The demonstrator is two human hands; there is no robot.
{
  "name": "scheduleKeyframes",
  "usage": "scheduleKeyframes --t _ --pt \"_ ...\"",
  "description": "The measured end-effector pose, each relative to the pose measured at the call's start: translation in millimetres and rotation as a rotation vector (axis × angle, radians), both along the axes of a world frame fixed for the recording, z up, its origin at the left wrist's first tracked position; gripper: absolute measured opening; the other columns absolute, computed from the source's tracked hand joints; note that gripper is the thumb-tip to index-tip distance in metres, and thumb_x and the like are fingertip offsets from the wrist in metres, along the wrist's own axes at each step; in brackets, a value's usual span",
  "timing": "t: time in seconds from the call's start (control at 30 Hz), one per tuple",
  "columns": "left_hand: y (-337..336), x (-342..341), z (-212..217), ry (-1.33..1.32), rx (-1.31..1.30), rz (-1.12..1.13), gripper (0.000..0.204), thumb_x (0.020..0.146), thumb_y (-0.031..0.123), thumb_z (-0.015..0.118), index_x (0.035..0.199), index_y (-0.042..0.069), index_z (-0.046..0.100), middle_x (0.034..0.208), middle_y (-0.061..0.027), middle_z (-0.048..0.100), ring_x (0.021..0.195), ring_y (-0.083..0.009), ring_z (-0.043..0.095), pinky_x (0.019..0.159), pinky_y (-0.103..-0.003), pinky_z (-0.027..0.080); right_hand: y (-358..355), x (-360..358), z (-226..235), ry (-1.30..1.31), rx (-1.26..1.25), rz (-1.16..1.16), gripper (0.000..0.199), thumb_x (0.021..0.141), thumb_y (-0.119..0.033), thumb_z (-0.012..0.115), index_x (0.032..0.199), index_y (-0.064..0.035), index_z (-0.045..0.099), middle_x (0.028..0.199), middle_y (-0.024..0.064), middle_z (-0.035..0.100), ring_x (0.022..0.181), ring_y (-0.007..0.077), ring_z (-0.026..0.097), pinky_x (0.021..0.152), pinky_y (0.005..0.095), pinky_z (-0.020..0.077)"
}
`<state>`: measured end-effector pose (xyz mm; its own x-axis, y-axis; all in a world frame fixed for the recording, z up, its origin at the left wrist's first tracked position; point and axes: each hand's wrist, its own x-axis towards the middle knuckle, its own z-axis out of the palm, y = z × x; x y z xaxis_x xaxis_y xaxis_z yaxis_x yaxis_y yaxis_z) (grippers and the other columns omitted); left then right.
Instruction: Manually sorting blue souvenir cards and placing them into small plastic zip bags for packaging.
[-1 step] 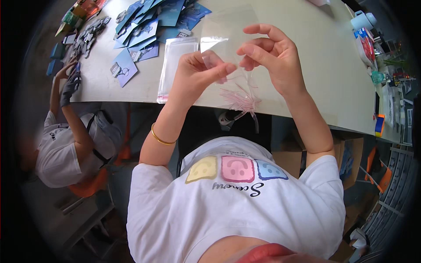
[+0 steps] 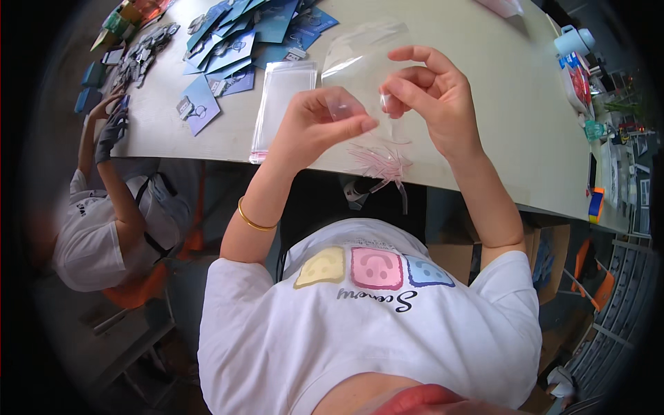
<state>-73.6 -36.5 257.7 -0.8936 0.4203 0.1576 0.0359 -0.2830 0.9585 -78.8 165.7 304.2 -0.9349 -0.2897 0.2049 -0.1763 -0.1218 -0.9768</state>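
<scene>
A clear plastic bag is held up over the table's near edge. My left hand is closed on its near left part, the film passing over the fingers. On the other side, my right hand pinches shiny film at the bag's near right part between thumb and fingers. Below the hands lies a tangle of thin pinkish strips, some hanging over the edge. Left of my left hand rests a stack of clear bags with pink-edged near ends.
Blue cards with keychains are heaped at the far left; a single card lies nearer. Beyond are grey metal pieces. A co-worker's gloved hand is at the left edge. A light-blue jug stands far right.
Both hands sit slightly lower in the picture. The bag's far end has bent and catches more light, and my right hand has shifted a little to the right.
</scene>
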Motion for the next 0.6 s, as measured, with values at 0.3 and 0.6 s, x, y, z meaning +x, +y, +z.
scheduleKeyframes --t 0.3,0.6 --pt "-40 39 -36 -0.297 0.199 0.307 0.017 0.082 0.013 0.068 0.089 -0.002 0.070 0.080 -0.0089 0.068 0.072 -0.0153 0.065 0.066 -0.025 0.050 -49 12 -8 0.000 0.515 0.272 0.042 0.083 -0.006 0.061 0.123 -0.0052 0.049 0.082 0.0054 0.066 0.072 0.0098 0.062 0.066 0.0221 0.0496" --pt "-127 67 -81 -0.333 0.255 0.567 0.011 0.079 0.009 0.069 0.081 -0.002 0.069 0.073 -0.0089 0.067 0.064 -0.0121 0.060 0.063 -0.024 0.048 -118 -66 -82 0.083 0.745 0.230 0.027 0.082 -0.028 0.064 0.088 -0.0019 0.066 0.076 0.0092 0.066 0.065 0.0152 0.064 0.060 0.0286 0.0491"
